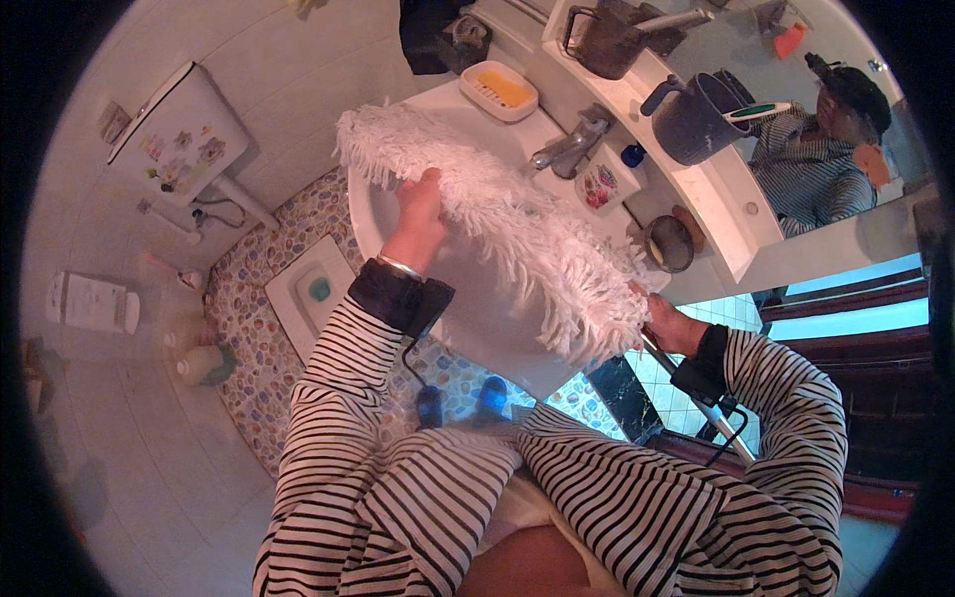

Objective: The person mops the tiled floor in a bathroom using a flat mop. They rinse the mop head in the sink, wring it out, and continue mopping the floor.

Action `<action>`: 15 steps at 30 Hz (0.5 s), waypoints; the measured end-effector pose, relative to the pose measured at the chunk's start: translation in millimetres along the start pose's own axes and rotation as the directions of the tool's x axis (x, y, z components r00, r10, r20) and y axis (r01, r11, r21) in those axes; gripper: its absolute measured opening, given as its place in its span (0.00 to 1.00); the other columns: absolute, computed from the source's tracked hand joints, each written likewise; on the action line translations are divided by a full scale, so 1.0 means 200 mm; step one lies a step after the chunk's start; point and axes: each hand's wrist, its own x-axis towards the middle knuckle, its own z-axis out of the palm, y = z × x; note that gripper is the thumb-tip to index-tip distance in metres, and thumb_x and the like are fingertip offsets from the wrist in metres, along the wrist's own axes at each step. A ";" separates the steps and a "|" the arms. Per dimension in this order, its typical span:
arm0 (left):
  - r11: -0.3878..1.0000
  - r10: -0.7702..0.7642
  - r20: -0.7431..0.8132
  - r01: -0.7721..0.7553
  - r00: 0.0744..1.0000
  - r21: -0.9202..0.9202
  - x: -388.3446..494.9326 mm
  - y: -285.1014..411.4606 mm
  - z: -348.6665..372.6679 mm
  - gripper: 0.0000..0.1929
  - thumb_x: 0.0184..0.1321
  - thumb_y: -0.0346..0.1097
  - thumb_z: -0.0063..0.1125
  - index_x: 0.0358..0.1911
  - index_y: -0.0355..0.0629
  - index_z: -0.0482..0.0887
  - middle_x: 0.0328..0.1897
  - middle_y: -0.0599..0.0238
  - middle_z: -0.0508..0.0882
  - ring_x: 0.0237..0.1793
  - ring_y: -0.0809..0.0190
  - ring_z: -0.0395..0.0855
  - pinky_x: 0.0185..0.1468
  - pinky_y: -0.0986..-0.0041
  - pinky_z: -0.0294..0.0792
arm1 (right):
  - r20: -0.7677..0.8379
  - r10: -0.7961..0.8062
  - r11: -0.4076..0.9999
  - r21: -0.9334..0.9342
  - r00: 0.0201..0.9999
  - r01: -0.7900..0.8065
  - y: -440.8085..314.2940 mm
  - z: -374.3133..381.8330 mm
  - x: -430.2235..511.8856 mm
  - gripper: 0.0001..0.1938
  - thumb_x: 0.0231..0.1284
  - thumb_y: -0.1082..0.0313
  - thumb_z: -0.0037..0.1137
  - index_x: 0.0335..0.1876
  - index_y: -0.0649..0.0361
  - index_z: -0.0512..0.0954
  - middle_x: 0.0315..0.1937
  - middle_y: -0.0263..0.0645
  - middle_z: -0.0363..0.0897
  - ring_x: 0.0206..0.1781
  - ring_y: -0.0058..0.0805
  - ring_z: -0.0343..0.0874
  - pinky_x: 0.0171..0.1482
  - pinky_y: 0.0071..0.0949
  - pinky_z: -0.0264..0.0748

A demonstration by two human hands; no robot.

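A long white shaggy mop head point(515, 231) lies stretched across a white washbasin point(477, 298). My left hand point(420, 220) grips its front edge near the left end, thumb on top. At the right end my right hand point(671, 324) holds the mop's edge; some of its fingers are hidden behind the strands. A metal pole point(716, 422) runs from beside my right hand down to the right. Whether it joins the mop head cannot be told. The chrome faucet point(571, 148) stands behind the strands.
On the basin's back rim are a soap dish point(498, 91), a white container point(606, 179) and a round bowl point(669, 244). Dark plastic jugs point(690, 119) stand on the shelf point(683, 183) below a mirror point(821, 142). A squat toilet point(310, 287) and a cistern point(183, 138) are at the left.
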 end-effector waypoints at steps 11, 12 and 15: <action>0.981 0.194 -0.038 -0.193 0.980 0.025 0.33 0.12 -0.03 0.20 0.58 0.35 0.52 0.51 0.31 0.70 0.47 0.47 0.77 0.45 0.52 0.77 0.47 0.58 0.72 | -0.076 -0.086 0.996 0.026 0.993 0.089 0.01 0.19 0.50 0.26 0.61 0.48 0.51 0.57 0.60 0.67 0.48 0.40 0.75 0.44 0.29 0.78 0.42 0.30 0.76; 0.974 0.226 -0.029 -0.227 0.974 -0.015 0.35 0.12 -0.03 0.20 0.58 0.35 0.52 0.52 0.31 0.70 0.49 0.47 0.77 0.46 0.51 0.77 0.48 0.58 0.71 | -0.113 -0.043 0.992 0.117 0.993 0.056 0.02 0.21 0.56 0.28 0.61 0.47 0.50 0.57 0.63 0.66 0.48 0.41 0.75 0.45 0.29 0.77 0.43 0.30 0.76; 0.909 0.367 -0.103 -0.333 0.925 0.250 0.40 0.12 -0.04 0.24 0.58 0.37 0.51 0.53 0.25 0.68 0.52 0.41 0.76 0.49 0.45 0.77 0.55 0.59 0.69 | -0.247 -0.123 0.992 -0.024 0.961 0.121 0.07 0.20 0.67 0.39 0.60 0.39 0.47 0.56 0.77 0.64 0.51 0.49 0.73 0.52 0.32 0.74 0.49 0.32 0.72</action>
